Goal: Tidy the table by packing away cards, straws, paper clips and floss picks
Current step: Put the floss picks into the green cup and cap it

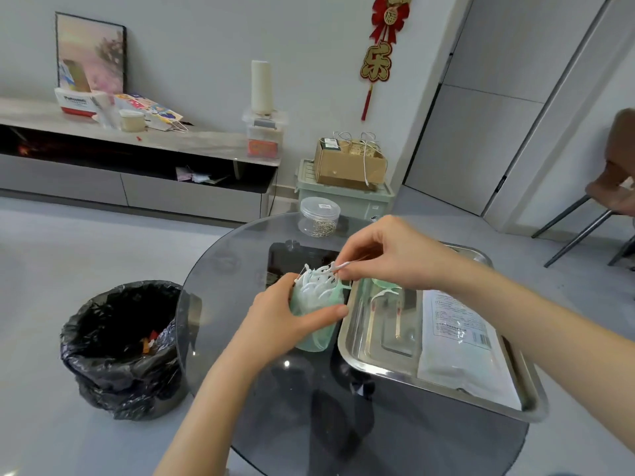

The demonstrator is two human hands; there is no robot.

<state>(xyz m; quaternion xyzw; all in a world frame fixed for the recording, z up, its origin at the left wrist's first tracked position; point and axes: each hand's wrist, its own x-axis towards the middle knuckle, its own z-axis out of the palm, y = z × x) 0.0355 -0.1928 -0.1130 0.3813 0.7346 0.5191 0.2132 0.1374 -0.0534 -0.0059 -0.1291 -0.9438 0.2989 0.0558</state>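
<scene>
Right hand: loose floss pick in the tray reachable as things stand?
Likely yes, once emptied: the right hand pinches another pick over the green cup; the loose floss pick lies uncovered in the tray just beneath it.

Plain pale grey wall (192, 46) ran across back; smooth pale grey floor (51, 269) below, light soft and even. Long low grey cabinet with stone-look top (192, 197) stood against wall. Black-framed pink picture (91, 53) leaned at left end. Red-and-gold knotted ornament (379, 46) hung on wall. Grey panelled doors (498, 115) filled right. Pale green storage box (343, 199) carried brown cardboard box (347, 166). Round smoked-glass table (220, 269) stood in foreground, black-bagged waste bin (127, 348) just beside. Brown metal-legged chair (615, 173) stood at right edge.
</scene>
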